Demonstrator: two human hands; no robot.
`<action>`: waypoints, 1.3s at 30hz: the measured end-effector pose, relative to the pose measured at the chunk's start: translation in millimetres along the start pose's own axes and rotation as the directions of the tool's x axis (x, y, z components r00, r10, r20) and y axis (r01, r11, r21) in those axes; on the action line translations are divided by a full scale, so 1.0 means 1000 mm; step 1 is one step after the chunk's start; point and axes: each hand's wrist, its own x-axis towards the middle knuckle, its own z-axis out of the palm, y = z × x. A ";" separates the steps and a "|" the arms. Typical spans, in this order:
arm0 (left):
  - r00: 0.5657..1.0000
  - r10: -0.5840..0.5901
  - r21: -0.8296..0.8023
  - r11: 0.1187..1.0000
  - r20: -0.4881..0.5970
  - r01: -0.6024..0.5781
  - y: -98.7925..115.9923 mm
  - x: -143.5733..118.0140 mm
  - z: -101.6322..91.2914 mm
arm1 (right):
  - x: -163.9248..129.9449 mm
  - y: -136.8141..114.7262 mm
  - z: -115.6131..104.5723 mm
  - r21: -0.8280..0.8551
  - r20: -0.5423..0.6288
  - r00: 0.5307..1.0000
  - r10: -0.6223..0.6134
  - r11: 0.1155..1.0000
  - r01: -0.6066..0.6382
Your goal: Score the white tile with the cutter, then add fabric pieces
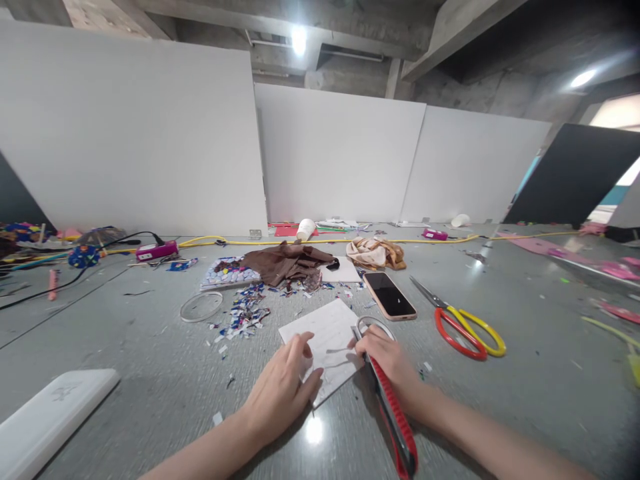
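A white square sheet [330,327] with faint creases or marks lies at an angle on the grey table in front of me. My left hand [280,383] rests on its left edge, fingers bent and thumb apart, holding nothing. At the sheet's right side, my right hand [387,360] is closed round the upper part of a red and black tool with a ridged grip, apparently a utility knife [393,410]; its lower end points toward me. By my right fingers shows a pale grey loop [377,323]; whether it belongs to the tool I cannot tell.
Right of the sheet lie a phone [390,295] and red-and-yellow-handled scissors [457,327]. Behind are brown cloth [287,262], a beige cloth [375,253] and a paper cup [305,229]. Scraps [245,312] and a clear ring [201,307] lie left; a white power bank [57,420] sits nearer me.
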 end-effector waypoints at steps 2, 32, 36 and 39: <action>0.998 0.048 0.027 0.998 0.039 -0.049 0.002 0.002 -0.001 | -0.001 0.000 0.000 0.032 -0.010 0.996 0.086 0.996 -0.086; 0.953 0.224 0.043 0.970 0.202 -0.238 0.010 0.004 -0.007 | 0.011 0.005 0.007 -0.057 -0.066 0.962 0.265 0.962 -0.269; 0.952 0.221 0.049 0.970 0.211 -0.236 0.010 0.004 -0.008 | 0.012 0.004 0.007 -0.063 -0.062 0.965 0.256 0.963 -0.260; 0.951 0.214 0.057 0.971 0.222 -0.232 0.010 0.005 -0.008 | 0.012 0.004 0.007 -0.076 -0.048 0.965 0.257 0.962 -0.260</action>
